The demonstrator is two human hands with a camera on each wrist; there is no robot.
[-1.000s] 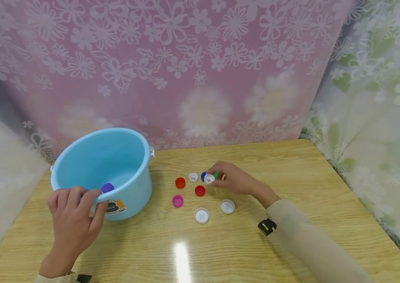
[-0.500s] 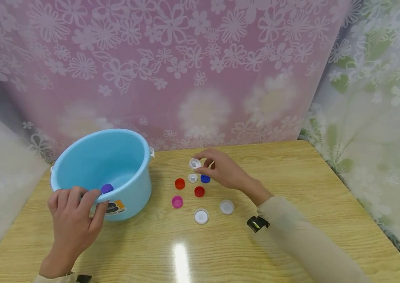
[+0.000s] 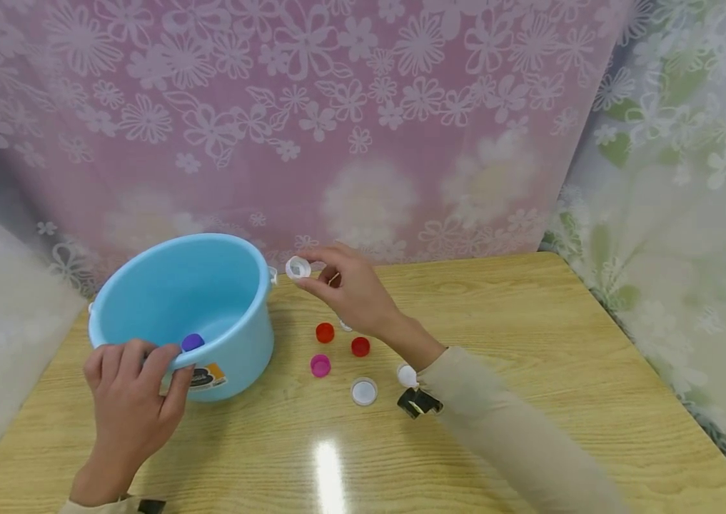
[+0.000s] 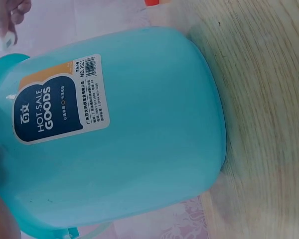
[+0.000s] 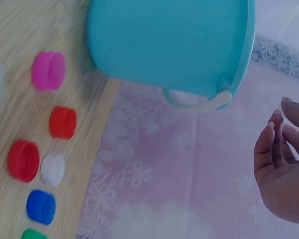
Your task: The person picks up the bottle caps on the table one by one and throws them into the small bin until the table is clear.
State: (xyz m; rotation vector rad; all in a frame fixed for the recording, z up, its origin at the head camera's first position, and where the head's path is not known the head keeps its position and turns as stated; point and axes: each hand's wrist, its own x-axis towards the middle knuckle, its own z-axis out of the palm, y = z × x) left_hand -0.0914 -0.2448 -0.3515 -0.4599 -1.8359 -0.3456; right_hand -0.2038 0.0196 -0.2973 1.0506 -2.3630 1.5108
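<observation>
My left hand [image 3: 134, 389] grips the near rim of a light blue bucket [image 3: 243, 357], thumb outside and fingers over the edge. Just inside that rim, beside the fingers, a purple cap [image 3: 193, 342] shows; whether they touch it I cannot tell. Between thumb and fingers, my right hand [image 3: 356, 293] pinches a white bottle cap [image 3: 298, 268], held above the table by the bucket's right handle joint. In the left wrist view the same white cap [image 4: 8, 41] appears past the bucket's rim. The right wrist view shows the right hand's curled fingers, the cap being hidden there.
Right of the bucket lie two red caps [image 3: 325, 333], a pink cap [image 3: 320, 365] and two wide white lids [image 3: 364, 392]. A white cap [image 5: 53, 169], a blue cap [image 5: 41, 206] and a green cap [image 5: 34, 234] lie nearby. A floral curtain [image 3: 363, 143] hangs behind the table.
My right hand has lifted the white cap from beside the blue and green caps and carried it left, up to the bucket's side. The left hand has stayed on the rim.
</observation>
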